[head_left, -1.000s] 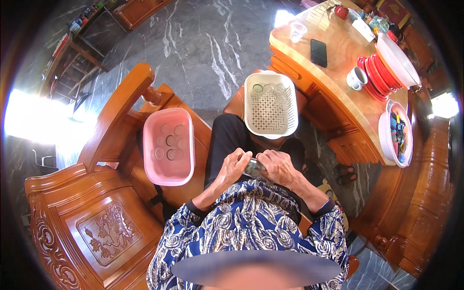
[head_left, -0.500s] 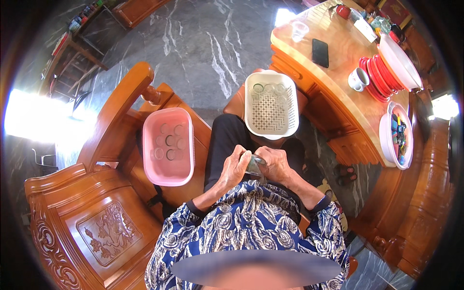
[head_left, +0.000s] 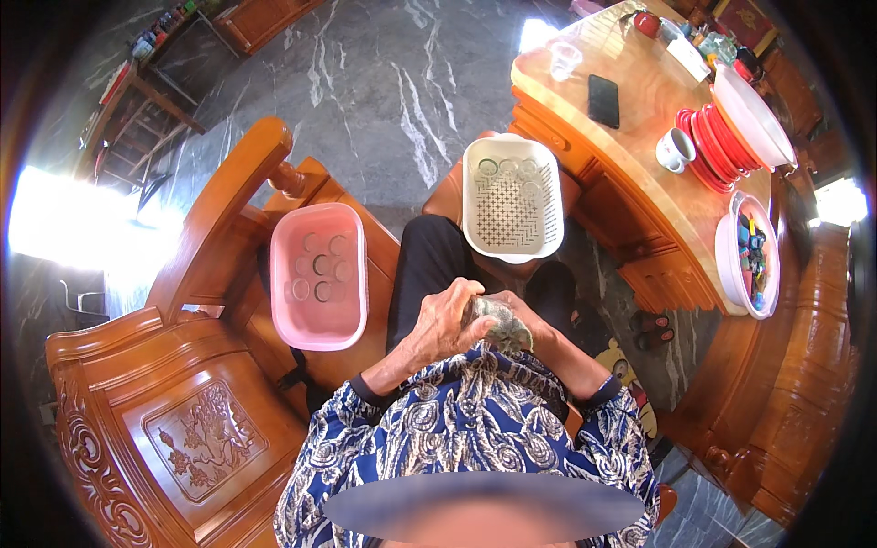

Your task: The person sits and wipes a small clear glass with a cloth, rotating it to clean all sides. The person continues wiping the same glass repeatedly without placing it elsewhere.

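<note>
In front of my belly both hands work closely together on a drinking glass (head_left: 473, 311) and a crumpled grey-green cloth (head_left: 508, 331). My left hand (head_left: 445, 318) is closed round the glass, its thumb reaching across toward the cloth. Fingers of my right hand (head_left: 537, 326) are closed at the cloth's far side and partly hidden behind it. Most of the glass is covered. To my left, a pink tub (head_left: 284, 327) holds several clear glasses (head_left: 321, 265). Ahead of me, a white slotted basket (head_left: 473, 219) has several glasses (head_left: 511, 168) at its far end.
A wooden table (head_left: 585, 55) at the right carries a phone (head_left: 603, 100), a white mug (head_left: 675, 150), red-rimmed dishes (head_left: 717, 146) and a bowl of small coloured things (head_left: 734, 274). A carved wooden chair (head_left: 110, 365) stands left. Sandals (head_left: 652, 329) lie on the floor.
My hands have turned the glass between them, and the left hand has rolled over. The grey-green cloth now shows, where the glass rim showed before. The tub and basket have stayed put.
</note>
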Available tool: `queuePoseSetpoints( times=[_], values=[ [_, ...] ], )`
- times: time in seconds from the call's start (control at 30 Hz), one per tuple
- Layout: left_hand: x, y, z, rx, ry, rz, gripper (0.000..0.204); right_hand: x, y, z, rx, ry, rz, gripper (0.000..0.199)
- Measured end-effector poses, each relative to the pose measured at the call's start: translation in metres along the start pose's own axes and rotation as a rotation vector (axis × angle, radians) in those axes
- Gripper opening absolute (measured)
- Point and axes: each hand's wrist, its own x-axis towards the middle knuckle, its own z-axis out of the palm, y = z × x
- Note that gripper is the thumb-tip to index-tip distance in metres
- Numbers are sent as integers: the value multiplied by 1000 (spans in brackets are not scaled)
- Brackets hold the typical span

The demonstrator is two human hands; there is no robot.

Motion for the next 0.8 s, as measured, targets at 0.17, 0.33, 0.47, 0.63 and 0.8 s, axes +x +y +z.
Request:
queuePoseSetpoints(
  times=[0.17, 0.33, 0.47, 0.63, 0.8],
  values=[
    [-5, -9, 7, -288, -31, -434, 59, -12, -21, 4, -744, 290, -230, 16],
    [-16, -24, 17, -484, -87, -591, 55, -16, -31, 11, -1593, 365, -656, 17],
    [-8, 0, 9, -627, -86, -655, 45, -20, -42, 16, -1796, 351, -747, 22],
    [-17, -27, 26, -600, 13, -537, 41, -14, -48, 12, -1687, 337, -751, 26],
    [-10, -10, 19, -337, 110, -469, 38, -2, -29, 5, -1351, 420, -644, 20]
  ],
)
